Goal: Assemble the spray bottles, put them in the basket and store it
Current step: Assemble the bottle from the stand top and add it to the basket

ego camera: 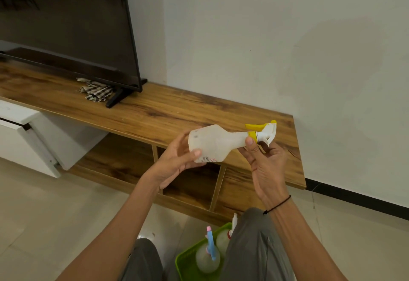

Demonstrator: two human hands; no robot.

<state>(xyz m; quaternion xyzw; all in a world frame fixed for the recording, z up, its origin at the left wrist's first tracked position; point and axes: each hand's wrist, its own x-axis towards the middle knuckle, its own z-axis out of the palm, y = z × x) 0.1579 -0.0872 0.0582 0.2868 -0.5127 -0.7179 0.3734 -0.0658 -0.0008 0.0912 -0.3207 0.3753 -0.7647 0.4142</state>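
We hold the bottle [212, 142] horizontally above the console [155, 112], nozzle toward 3 o'clock. Our left hand [174, 165] grips the base; our right hand [265, 165] pinches the yellow collar [252, 134]. The basket [188, 263] sits at 6 o'clock.

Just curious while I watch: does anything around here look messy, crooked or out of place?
Two things: a checked cloth lies crumpled on the wooden TV stand by the television's foot, and a white cabinet panel at the left hangs tilted, as if loose.
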